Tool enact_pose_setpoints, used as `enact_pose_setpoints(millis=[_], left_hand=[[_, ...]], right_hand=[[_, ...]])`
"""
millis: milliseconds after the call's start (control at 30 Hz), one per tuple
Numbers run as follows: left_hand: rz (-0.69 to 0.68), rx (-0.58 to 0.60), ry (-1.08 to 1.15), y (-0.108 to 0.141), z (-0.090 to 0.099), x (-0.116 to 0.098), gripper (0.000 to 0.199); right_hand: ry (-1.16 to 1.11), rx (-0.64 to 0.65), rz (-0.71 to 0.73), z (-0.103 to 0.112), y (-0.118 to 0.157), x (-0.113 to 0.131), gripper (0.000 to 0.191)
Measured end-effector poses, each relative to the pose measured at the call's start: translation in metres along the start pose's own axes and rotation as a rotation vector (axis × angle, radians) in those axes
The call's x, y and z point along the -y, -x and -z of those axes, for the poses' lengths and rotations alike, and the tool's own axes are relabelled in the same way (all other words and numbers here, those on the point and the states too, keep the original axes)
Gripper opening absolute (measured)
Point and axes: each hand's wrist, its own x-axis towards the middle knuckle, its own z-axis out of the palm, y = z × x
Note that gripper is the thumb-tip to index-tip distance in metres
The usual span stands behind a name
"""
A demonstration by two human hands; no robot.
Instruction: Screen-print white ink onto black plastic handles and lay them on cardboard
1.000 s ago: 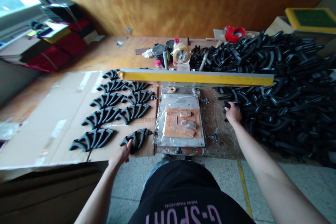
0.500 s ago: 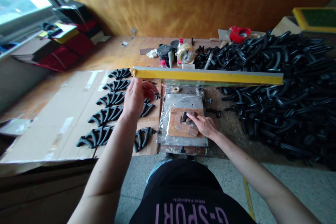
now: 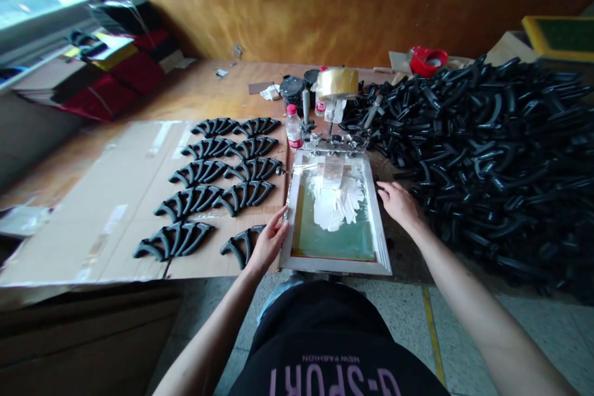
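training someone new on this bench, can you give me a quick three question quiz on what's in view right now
1. True or false: the left hand is at the left edge of the silver-rimmed frame.
2. Multiple choice: what colour is the cap of the bottle nearest the frame's far left corner? a) blue b) pinkish red c) yellow
3. Fill in the blank: the big heap of loose black parts lies on the ____ side of the frame.

Key: 1 true; 2 b; 3 right
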Motion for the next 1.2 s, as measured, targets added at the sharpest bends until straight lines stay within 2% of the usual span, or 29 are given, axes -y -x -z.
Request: enact_pose_setpoints(millis=[67, 133, 200, 233, 333, 367, 467, 567, 633, 700, 767, 867, 933, 1000, 1100, 1133, 1200], left_hand=[[0.016, 0.009, -0.005, -0.008, -0.005, 0.029, 0.072], [0.016, 0.001, -0.058, -0.018, -0.007, 0.049, 0.073], [0.027, -0.004, -0.108, -0.026, -0.008, 0.060, 0.072], [0.032, -0.002, -0.117, -0.029, -0.007, 0.063, 0.071], [0.034, 0.019, -0.108, -0.032, -0.005, 0.066, 0.068], [0.033, 0.023, -0.108, -0.032, -0.005, 0.067, 0.068], [0.048, 0.016, -0.124, -0.032, -0.005, 0.069, 0.067], [0.061, 0.017, -0.126, -0.031, -0.005, 0.069, 0.065], [0.065, 0.019, -0.112, -0.031, -0.005, 0.065, 0.066], [0.077, 0.018, -0.094, -0.029, -0.005, 0.060, 0.067], [0.087, 0.020, -0.070, -0.027, -0.006, 0.054, 0.070], [0.089, 0.012, -0.044, -0.025, -0.008, 0.046, 0.072], [0.093, 0.011, -0.044, -0.023, -0.007, 0.041, 0.072], [0.092, 0.019, -0.047, -0.020, -0.004, 0.033, 0.074], [0.061, 0.032, -0.040, -0.012, 0.003, 0.012, 0.078], [0.037, 0.029, -0.029, -0.008, 0.006, 0.001, 0.076], [-0.018, 0.020, 0.028, -0.002, 0.009, -0.024, 0.067]], right_hand=[[-0.024, -0.134, -0.027, 0.009, -0.023, 0.012, 0.039], [-0.053, -0.223, 0.072, 0.013, -0.048, 0.040, 0.057], [-0.038, -0.185, 0.185, 0.010, -0.067, 0.072, 0.059], [-0.025, -0.129, 0.218, 0.006, -0.071, 0.085, 0.052], [0.022, 0.055, 0.297, -0.007, -0.058, 0.104, 0.017], [0.041, 0.095, 0.355, -0.011, -0.047, 0.103, 0.014], [0.067, 0.150, 0.620, -0.010, -0.013, 0.092, 0.021], [0.009, 0.205, 0.791, -0.002, -0.002, 0.082, 0.016], [-0.020, 0.176, 0.756, -0.002, -0.005, 0.082, 0.012], [-0.008, 0.067, 0.685, -0.009, -0.004, 0.085, 0.014], [0.019, -0.031, 0.681, -0.019, 0.005, 0.087, 0.020], [-0.009, -0.028, 0.755, -0.027, 0.021, 0.087, 0.021], [-0.064, 0.003, 0.706, -0.021, 0.017, 0.090, 0.014], [-0.115, -0.011, 0.578, -0.009, -0.004, 0.095, 0.019], [-0.116, -0.097, 0.344, 0.018, -0.054, 0.095, 0.049], [-0.101, -0.128, 0.276, 0.027, -0.069, 0.088, 0.054], [-0.088, -0.199, 0.141, 0.043, -0.090, 0.064, 0.051]])
